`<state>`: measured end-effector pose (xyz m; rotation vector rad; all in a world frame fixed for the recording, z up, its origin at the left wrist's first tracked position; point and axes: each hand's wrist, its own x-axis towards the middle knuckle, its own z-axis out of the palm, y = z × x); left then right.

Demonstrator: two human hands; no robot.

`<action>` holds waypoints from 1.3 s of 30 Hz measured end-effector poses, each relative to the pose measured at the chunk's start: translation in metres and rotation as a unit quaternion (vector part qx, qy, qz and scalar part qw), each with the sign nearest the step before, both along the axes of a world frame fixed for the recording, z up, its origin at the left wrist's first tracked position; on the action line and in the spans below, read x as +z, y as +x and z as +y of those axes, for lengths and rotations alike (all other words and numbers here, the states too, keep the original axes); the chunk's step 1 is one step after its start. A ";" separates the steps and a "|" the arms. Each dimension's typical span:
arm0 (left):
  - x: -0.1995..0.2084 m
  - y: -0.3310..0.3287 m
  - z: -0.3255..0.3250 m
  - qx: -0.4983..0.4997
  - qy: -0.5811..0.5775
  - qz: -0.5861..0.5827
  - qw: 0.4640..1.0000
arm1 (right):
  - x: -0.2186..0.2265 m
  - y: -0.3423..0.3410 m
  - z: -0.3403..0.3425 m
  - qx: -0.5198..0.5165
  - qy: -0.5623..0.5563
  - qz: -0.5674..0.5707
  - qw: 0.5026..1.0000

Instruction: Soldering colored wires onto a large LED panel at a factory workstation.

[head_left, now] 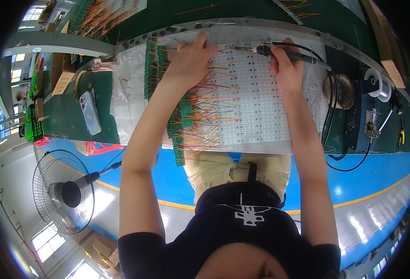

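One soldering iron [308, 58] — gripped in the curled right hand [286, 67]. Left hand [192, 63] bends over many wires [202, 100], its pinch unclear; one beam label [36, 49] — too small to read.

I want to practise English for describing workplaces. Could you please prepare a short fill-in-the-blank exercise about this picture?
1. The right hand holds a soldering iron, its tip pointing toward the person's ____.
2. The circuit boards near the left hand are ____ in colour.
3. The white spool is on the person's ____ side.
4. The floor next to the bench is ____.

Missing words: left; green; right; blue.
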<state>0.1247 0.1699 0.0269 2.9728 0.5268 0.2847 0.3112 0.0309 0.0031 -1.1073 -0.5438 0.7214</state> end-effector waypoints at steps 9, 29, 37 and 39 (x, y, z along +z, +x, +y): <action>0.000 0.000 0.000 0.000 0.007 0.008 1.000 | -0.002 0.000 0.001 -0.007 0.003 -0.006 1.000; 0.005 0.000 0.002 0.027 0.007 0.031 0.999 | -0.004 0.002 0.004 -0.026 0.040 0.052 0.997; 0.025 -0.030 0.008 0.066 0.045 -0.167 0.983 | -0.007 0.003 0.003 -0.045 0.034 0.069 0.996; 0.031 -0.044 0.012 0.130 0.074 -0.158 0.976 | -0.004 0.005 0.003 -0.039 0.026 0.071 0.996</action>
